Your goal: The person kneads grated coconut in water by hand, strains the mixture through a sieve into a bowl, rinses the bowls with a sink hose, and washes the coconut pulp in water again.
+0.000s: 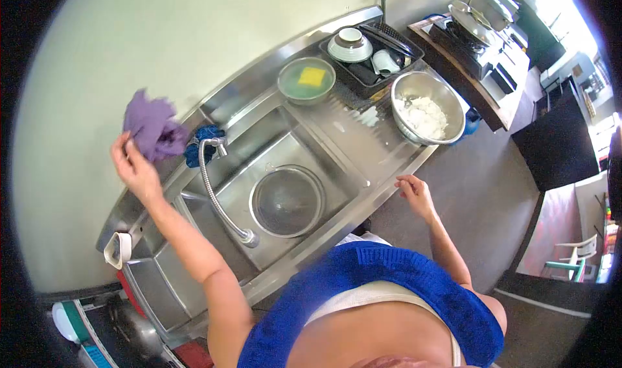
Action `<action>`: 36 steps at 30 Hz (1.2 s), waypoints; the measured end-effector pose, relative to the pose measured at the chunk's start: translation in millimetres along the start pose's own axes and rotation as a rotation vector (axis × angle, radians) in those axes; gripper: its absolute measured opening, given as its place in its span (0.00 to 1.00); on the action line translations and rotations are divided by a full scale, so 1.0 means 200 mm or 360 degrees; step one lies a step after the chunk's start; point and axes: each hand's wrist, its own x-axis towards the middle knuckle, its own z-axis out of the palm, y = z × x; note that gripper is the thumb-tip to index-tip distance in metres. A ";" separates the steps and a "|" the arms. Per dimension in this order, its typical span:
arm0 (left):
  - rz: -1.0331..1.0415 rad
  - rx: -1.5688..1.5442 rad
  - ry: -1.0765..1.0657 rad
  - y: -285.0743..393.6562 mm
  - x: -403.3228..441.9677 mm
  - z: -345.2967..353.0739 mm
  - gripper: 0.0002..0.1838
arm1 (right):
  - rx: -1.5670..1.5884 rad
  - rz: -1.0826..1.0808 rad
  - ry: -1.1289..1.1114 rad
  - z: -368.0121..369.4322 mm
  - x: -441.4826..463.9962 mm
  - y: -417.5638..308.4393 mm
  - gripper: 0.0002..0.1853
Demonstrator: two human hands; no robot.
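Observation:
My left hand (136,167) is raised at the left, near the wall, with its fingers closed on the edge of a crumpled purple cloth (152,125). Just right of that cloth, a blue cloth (202,146) lies behind the curved faucet (205,167). My right hand (414,193) hovers by the counter's front edge, its fingers curled; whether anything is between them is too small to tell. Beyond it stands a metal bowl (403,129) holding white, lumpy contents. A round metal strainer or bowl (287,201) sits in the sink basin (350,185).
A bowl (288,91) with a yellow sponge (311,76) in liquid stands behind the sink. Beside it, a black rack (363,89) holds dishes (350,46). A white container (118,250) hangs at the left sink corner. A wooden-edged table (483,99) bears a stove and lidded pan.

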 end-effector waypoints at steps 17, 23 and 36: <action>-0.0095 0.0135 -0.1343 0.68 -1.40 2.15 0.27 | 0.0009 -0.0042 0.0128 -0.76 0.19 0.31 0.13; 0.0376 0.0312 -0.1514 0.74 -1.69 2.29 0.31 | 0.0227 0.0124 0.0056 -0.84 0.25 0.38 0.13; -0.0346 0.0974 -0.0845 0.29 -1.52 1.80 0.18 | 0.0190 0.0144 -0.0060 -0.89 0.39 0.28 0.13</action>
